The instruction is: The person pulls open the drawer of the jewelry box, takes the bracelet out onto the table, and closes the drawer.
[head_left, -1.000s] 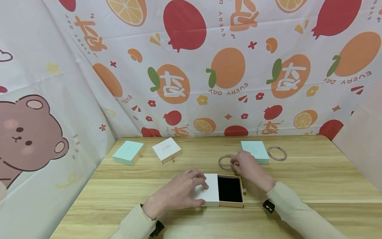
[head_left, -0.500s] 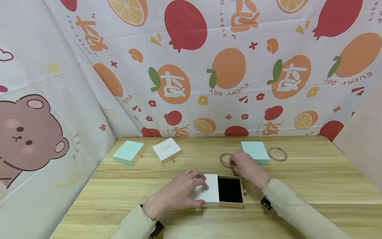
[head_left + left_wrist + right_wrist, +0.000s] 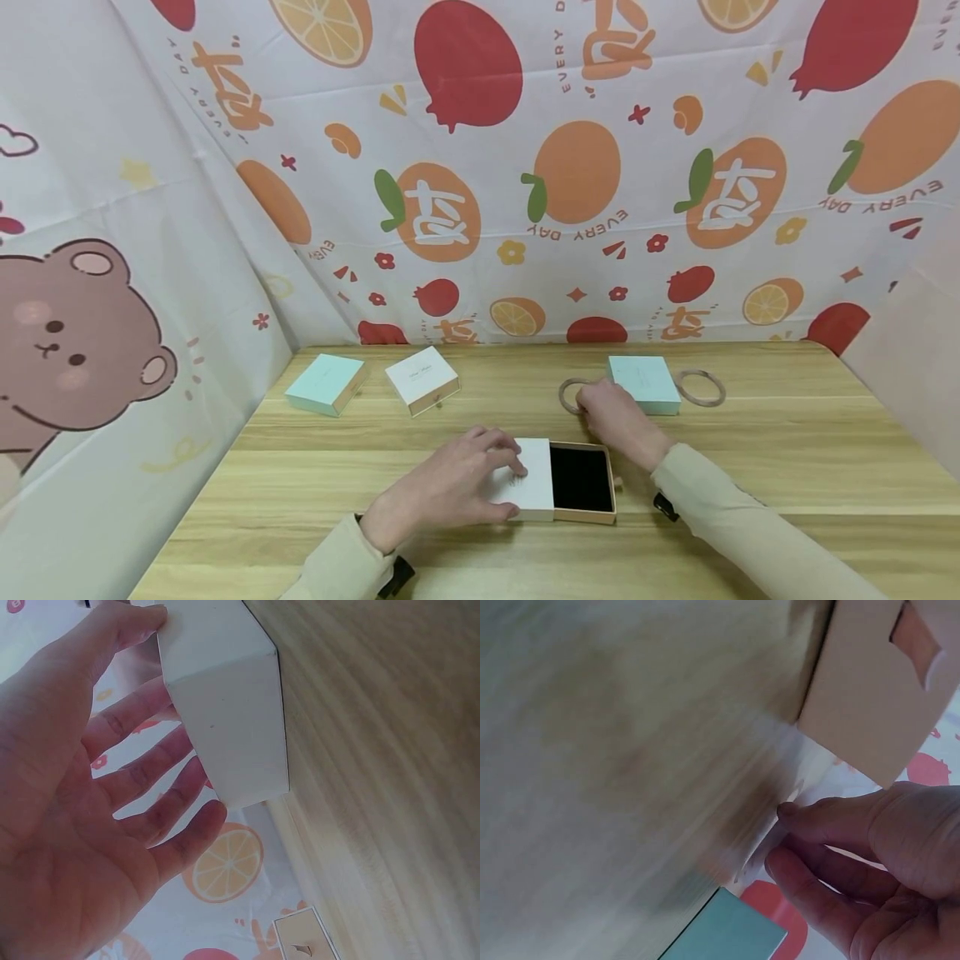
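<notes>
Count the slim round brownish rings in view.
2: one brownish ring pinched by the right hand, another ring beside the square mint cardboard box on the right. Others could be hidden.

the left hand point(image 3: 75, 825) rests against the white box point(image 3: 232, 724), thumb at its edge, fingers partly hidden behind it; under the white box, wooden tabletop point(image 3: 382, 750); beyond it, printed cloth point(image 3: 225, 864) and a tabbed box point(image 3: 304, 934).
</notes>
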{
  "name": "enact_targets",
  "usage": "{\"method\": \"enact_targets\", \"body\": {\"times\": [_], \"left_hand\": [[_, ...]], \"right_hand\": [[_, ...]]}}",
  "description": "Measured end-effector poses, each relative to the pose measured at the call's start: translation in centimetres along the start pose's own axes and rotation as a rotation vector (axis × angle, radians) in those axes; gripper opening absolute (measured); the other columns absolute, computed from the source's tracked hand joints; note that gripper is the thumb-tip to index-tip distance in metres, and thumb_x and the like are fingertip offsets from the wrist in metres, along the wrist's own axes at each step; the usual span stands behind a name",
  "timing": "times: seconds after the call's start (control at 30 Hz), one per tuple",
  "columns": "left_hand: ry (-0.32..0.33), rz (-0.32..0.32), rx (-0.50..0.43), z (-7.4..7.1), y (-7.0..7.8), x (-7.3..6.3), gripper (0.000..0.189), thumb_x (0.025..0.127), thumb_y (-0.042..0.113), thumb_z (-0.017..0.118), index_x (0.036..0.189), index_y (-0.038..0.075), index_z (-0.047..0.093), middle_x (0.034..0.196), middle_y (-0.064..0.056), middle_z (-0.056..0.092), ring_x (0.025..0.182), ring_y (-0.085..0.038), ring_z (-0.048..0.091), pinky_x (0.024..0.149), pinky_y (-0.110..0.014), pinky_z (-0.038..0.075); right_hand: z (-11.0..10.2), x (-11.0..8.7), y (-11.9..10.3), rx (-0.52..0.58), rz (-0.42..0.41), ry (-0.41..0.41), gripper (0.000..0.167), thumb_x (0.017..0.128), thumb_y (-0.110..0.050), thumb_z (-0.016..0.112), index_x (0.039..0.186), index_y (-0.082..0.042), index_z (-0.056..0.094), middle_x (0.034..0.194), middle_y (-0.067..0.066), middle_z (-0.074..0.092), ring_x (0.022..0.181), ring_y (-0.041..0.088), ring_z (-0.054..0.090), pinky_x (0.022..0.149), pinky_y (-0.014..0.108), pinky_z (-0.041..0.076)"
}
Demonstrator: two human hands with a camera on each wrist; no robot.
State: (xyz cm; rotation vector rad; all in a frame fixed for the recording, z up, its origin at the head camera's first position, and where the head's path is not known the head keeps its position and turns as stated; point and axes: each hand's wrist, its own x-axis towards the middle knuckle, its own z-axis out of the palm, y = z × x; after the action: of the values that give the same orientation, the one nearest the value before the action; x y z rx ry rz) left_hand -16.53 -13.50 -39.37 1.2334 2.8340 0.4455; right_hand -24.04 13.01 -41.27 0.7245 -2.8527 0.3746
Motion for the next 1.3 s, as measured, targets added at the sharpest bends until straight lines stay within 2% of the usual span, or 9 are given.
{"method": "enact_targets", "body": {"times": [0.23,0.5,0.67,0.77,0.93,1.13,1.3], "left_hand": [[-0.021,-0.022,-0.006,-0.1,0.2,0.0,0.032,0.085,0.043,0.079,0.112,0.026,0.073,0.130,0.005,0.064,0.121,-0.018,0.056,0.102,-0.039,0.052],[-0.022,-0.028,-0.007,-0.1,0.3,0.0,0.033,0.084,0.042,0.079,0.112,0.026,0.074,0.130,0.005,0.064,0.122,-0.019,0.056,0.102,-0.038,0.051],[-0.031,-0.027,-0.009,-0.2,0.3,0.0,0.032,0.085,0.041,0.079,0.112,0.025,0.073,0.131,0.004,0.063,0.121,-0.018,0.055,0.102,-0.037,0.051],[-0.040,-0.019,-0.013,-0.2,0.2,-0.1,0.032,0.087,0.041,0.078,0.114,0.025,0.072,0.132,0.003,0.063,0.121,-0.017,0.055,0.104,-0.037,0.050],[-0.041,-0.002,-0.019,-0.4,0.1,-0.3,0.033,0.088,0.042,0.077,0.116,0.025,0.071,0.135,0.002,0.062,0.126,-0.018,0.053,0.107,-0.039,0.049],[-0.020,0.005,-0.022,-0.6,-0.2,-0.2,0.044,0.084,0.047,0.080,0.122,0.026,0.069,0.143,-0.003,0.058,0.132,-0.022,0.051,0.109,-0.043,0.049],[-0.049,-0.004,-0.012,-0.4,-0.4,-0.2,0.054,0.083,0.051,0.081,0.129,0.027,0.067,0.152,-0.009,0.054,0.138,-0.027,0.049,0.110,-0.049,0.048]], "right_hand": [[0.3,0.0,0.2,-0.005,0.001,0.008,0.021,0.084,0.014,0.067,0.072,-0.003,0.072,0.067,0.009,0.070,0.061,0.015,0.061,0.056,0.034,0.054],[0.4,-0.1,0.3,-0.019,-0.006,0.039,0.020,0.084,0.014,0.068,0.071,-0.002,0.072,0.069,0.011,0.069,0.064,0.020,0.066,0.056,0.034,0.056],[-0.1,-0.6,0.0,0.002,-0.017,0.071,0.019,0.085,0.009,0.070,0.071,-0.004,0.070,0.069,0.006,0.067,0.061,0.011,0.057,0.054,0.029,0.050],[-0.9,-1.5,-0.3,0.053,-0.034,0.099,0.018,0.087,0.005,0.070,0.072,-0.005,0.071,0.067,0.003,0.066,0.060,0.008,0.050,0.055,0.025,0.046],[-2.2,-3.7,-0.7,0.213,-0.006,0.114,0.009,0.089,0.001,0.069,0.087,-0.002,0.077,0.076,0.001,0.071,0.066,0.005,0.056,0.059,0.020,0.049],[-2.6,-6.5,-0.7,0.312,0.081,0.078,0.012,0.091,-0.001,0.067,0.097,0.000,0.077,0.078,-0.001,0.072,0.069,0.001,0.058,0.061,0.017,0.050],[-2.4,-8.2,-0.2,0.374,0.151,0.002,0.015,0.092,-0.004,0.066,0.102,0.000,0.077,0.079,-0.004,0.072,0.069,-0.002,0.057,0.062,0.018,0.050]]}}
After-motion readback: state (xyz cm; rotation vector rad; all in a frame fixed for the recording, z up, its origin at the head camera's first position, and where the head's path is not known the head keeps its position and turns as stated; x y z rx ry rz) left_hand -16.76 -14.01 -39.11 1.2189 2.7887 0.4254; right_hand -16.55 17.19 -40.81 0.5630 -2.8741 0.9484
